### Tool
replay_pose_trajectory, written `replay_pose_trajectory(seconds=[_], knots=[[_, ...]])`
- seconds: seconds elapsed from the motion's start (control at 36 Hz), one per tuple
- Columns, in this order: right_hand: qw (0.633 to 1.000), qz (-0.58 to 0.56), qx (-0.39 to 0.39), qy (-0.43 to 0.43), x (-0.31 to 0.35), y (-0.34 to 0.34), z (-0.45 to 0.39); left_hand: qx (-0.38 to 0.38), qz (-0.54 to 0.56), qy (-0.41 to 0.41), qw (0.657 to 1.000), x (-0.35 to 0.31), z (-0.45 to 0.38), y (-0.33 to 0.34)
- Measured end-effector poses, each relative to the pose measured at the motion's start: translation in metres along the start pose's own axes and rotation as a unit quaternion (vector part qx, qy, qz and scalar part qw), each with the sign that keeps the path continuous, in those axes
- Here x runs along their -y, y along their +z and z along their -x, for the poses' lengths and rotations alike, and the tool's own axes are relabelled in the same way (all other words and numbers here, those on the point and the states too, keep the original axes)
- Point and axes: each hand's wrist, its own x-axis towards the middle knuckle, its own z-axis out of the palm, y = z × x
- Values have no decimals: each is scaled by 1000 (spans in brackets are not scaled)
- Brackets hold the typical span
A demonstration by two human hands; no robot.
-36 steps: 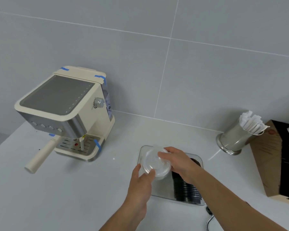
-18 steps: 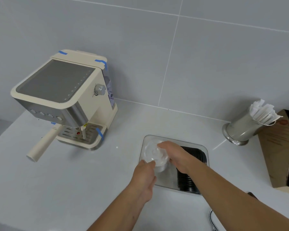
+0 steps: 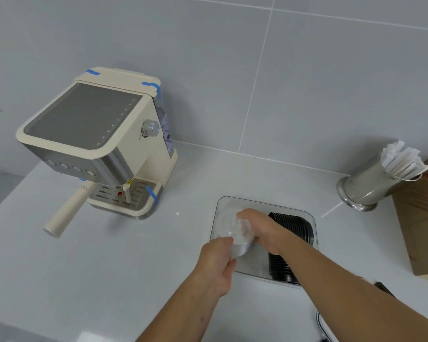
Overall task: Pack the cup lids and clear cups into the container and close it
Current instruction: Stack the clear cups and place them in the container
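A cream espresso machine [image 3: 97, 144] is located well left of the hands. The stack of clear plastic cups [image 3: 240, 236] is gripped by the left hand [image 3: 216, 265] and right hand [image 3: 260, 232] inside the clear rectangular plastic container [image 3: 292, 211]. A row of black cup lids [image 3: 294, 227] is seated just right of the right hand. A steel canister [image 3: 366, 187] is positioned far right.

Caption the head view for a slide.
Both hands, left and right, lower clear cups into container beside black lids.

We see two bare forearms, no sleeves, watch or rings on them; our left hand [image 3: 215, 262] and right hand [image 3: 262, 230] wear no gloves.
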Motion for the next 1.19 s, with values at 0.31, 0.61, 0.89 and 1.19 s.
replay_pose_trajectory(seconds=[0.31, 0.61, 0.89, 1.19], knots=[[1000, 15, 6, -6, 2, 2, 6, 3, 23, -1, 1000, -4, 4, -4], [1000, 19, -5, 5, 3, 2, 15, 44, -62, 16, 997, 0, 14, -27], [999, 36, -13, -1, -8, 4, 26, 32, -161, 122, 979, -11, 18, -51], [998, -26, -47, 28, -20, 16, 41, -34, -296, 210, 931, -29, -13, -61]])
